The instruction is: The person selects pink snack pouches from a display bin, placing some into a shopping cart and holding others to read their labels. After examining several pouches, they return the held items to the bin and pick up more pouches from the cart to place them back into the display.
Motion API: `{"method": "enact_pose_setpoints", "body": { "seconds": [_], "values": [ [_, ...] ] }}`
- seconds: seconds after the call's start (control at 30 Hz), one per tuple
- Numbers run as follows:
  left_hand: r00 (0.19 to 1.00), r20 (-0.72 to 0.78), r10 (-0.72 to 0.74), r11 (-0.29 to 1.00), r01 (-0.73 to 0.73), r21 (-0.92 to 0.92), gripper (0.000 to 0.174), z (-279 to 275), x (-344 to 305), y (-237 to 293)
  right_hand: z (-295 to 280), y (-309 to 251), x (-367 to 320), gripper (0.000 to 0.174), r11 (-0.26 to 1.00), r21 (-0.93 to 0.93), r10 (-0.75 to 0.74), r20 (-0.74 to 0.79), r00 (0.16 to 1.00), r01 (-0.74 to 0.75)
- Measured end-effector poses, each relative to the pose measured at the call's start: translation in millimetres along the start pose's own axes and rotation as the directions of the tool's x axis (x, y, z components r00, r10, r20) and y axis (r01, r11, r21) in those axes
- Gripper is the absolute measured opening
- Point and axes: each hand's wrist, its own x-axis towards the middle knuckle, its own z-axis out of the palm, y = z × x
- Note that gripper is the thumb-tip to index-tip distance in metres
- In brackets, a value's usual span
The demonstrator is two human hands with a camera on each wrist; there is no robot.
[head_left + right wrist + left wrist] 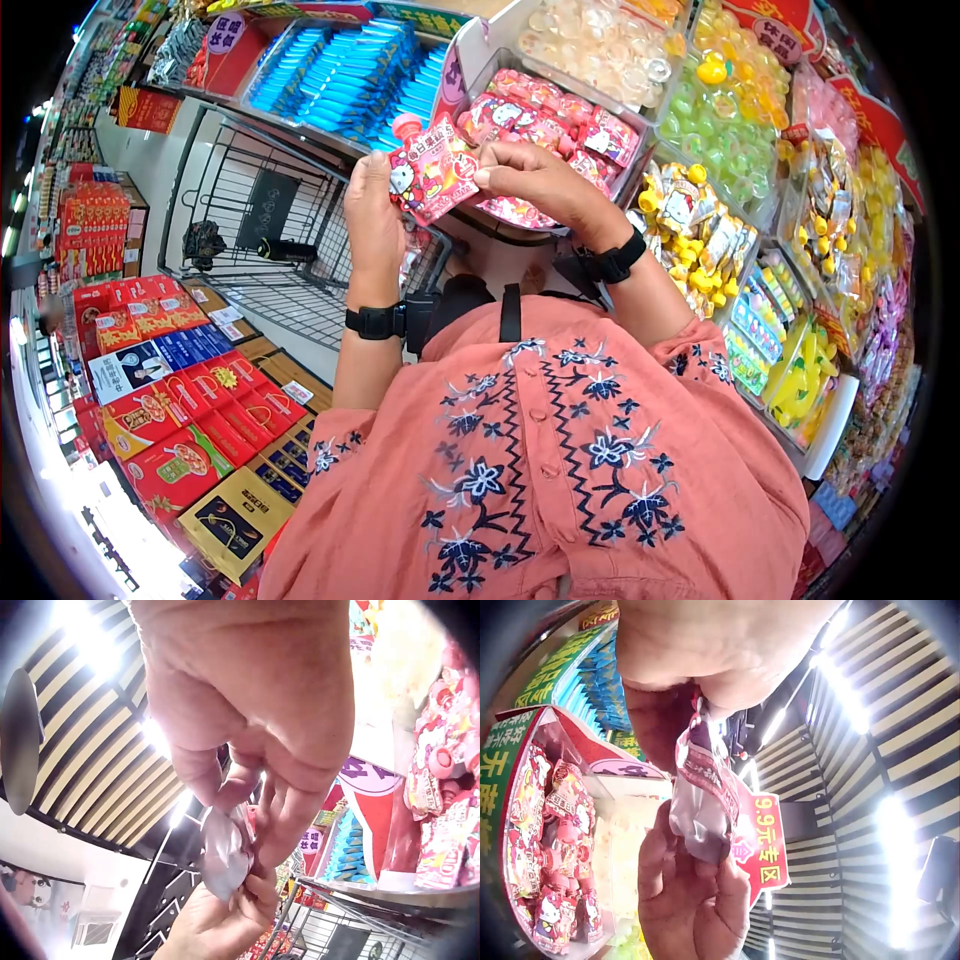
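A pink spouted pouch (436, 172) with a cartoon cat and a round pink cap (406, 126) is held up in front of the body. My left hand (376, 215) pinches its left edge, thumb on the near face. At the opposite edge, my right hand (545, 185) pinches the pouch between thumb and fingers. In the left wrist view the pouch (702, 795) appears edge-on, stretched between both hands. The right wrist view shows the pouch's silvery bottom (223, 855) below the right fingers, with the left hand (225, 922) beyond.
A bin of similar pink pouches (540, 115) stands just beyond the hands. Blue packets (345, 75) fill a neighbouring bin; jelly cups (600, 50) lie behind. At left is a wire shopping cart (300, 190). Red gift boxes (180, 450) are stacked nearer. Yellow-capped pouches (700, 235) sit at right.
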Motion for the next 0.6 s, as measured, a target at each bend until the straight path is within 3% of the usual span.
{"method": "enact_pose_setpoints", "body": {
  "seconds": [0.1, 0.2, 0.3, 0.6],
  "values": [
    [0.999, -0.016, 0.029, 0.997, -0.027, 0.071, 0.024, 3.6, 1.2, -2.8, 3.9, 2.3, 2.0, 0.025, 0.997, 0.078, 0.035, -0.19, 0.981, -0.021],
    [0.999, 0.015, 0.043, 0.974, -0.045, 0.223, 0.025, 9.0, -6.2, 1.4, 2.0, 0.2, 3.2, 0.027, 1.0, -0.023, 0.01, -0.238, 0.971, -0.016],
    [0.997, 0.033, 0.074, 0.934, -0.081, 0.349, 0.027, 18.7, -11.0, 3.7, -3.4, 9.5, 6.1, 0.027, 0.995, -0.038, -0.1, -0.215, 0.972, 0.094],
    [0.987, 0.052, 0.155, 0.853, -0.16, 0.496, 0.029, 18.3, -9.5, 0.4, -8.8, 12.9, 4.9, 0.024, 0.972, -0.171, -0.2, -0.241, 0.95, 0.161]
  ]
}}
